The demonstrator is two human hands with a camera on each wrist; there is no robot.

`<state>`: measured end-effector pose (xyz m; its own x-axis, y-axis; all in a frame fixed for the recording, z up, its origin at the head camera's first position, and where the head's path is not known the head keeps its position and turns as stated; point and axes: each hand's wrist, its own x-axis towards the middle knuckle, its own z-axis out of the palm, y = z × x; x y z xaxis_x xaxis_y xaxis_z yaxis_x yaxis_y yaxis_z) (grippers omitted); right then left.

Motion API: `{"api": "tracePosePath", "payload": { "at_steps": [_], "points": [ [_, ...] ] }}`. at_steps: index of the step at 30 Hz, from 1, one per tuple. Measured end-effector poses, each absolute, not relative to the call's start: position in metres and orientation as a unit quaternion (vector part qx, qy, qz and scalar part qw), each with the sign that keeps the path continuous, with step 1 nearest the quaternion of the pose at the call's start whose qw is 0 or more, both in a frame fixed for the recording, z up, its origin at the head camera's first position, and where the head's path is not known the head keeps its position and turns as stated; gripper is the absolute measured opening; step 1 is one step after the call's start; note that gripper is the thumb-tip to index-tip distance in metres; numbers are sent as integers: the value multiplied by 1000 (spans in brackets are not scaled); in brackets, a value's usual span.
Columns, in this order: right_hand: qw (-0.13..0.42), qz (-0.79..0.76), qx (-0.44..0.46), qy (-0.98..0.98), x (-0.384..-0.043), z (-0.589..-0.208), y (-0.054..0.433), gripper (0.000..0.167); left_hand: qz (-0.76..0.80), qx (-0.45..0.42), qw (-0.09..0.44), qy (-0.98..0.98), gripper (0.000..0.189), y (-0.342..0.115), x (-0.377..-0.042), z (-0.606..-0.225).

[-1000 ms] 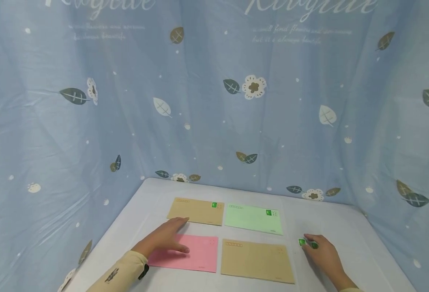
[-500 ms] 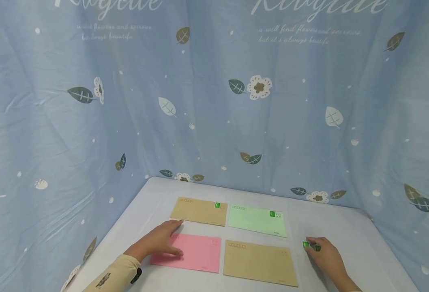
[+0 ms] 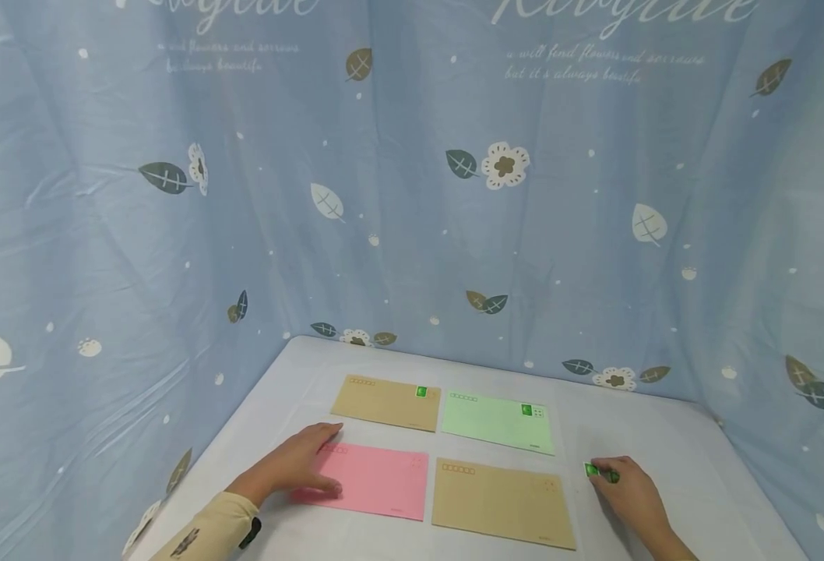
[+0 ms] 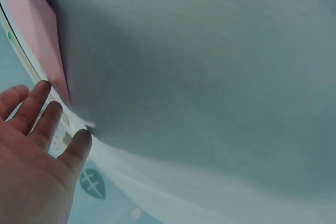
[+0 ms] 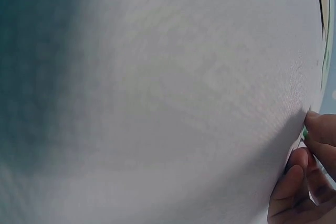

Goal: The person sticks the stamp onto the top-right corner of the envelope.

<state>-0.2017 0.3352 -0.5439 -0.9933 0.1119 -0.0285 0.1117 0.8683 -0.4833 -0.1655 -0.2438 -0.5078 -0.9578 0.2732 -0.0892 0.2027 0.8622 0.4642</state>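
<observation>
My left hand [image 3: 289, 466] spreads over the left part of a pink envelope [image 3: 384, 483], thumb and fingers apart and holding nothing; the left wrist view shows its fingers extended. To the right of the nearer tan envelope [image 3: 503, 502], my right hand [image 3: 631, 492] pinches a small green stamp [image 3: 590, 469] low at the table. A second green patch [image 3: 614, 476], which looks like another stamp, shows between its thumb and forefinger. In the right wrist view a speck of green [image 5: 305, 134] appears among the curled fingers.
Behind lie another tan envelope [image 3: 384, 405] and a light green envelope [image 3: 489, 425], each with a green stamp near its upper right corner. All rest on a white tabletop [image 3: 629, 417]. A blue printed curtain [image 3: 398, 234] encloses the back and sides.
The head view has shifted slightly. My left hand has drawn a little to the left over the pink envelope. My right hand stays nearly in place, its thumb covering more of the stamp.
</observation>
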Motion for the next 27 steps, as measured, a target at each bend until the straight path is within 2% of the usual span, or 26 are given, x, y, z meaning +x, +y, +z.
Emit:
{"api": "tracePosePath", "payload": {
  "at_steps": [14, 27],
  "points": [
    [-15, 265, -81, -961, -201, -541, 333, 29, 235, 152, 57, 958, 117, -262, -154, -513],
    [-6, 273, -77, -959, -202, -544, 334, 33, 214, 175, 40, 960, 125, -273, -144, -512]
  ]
}}
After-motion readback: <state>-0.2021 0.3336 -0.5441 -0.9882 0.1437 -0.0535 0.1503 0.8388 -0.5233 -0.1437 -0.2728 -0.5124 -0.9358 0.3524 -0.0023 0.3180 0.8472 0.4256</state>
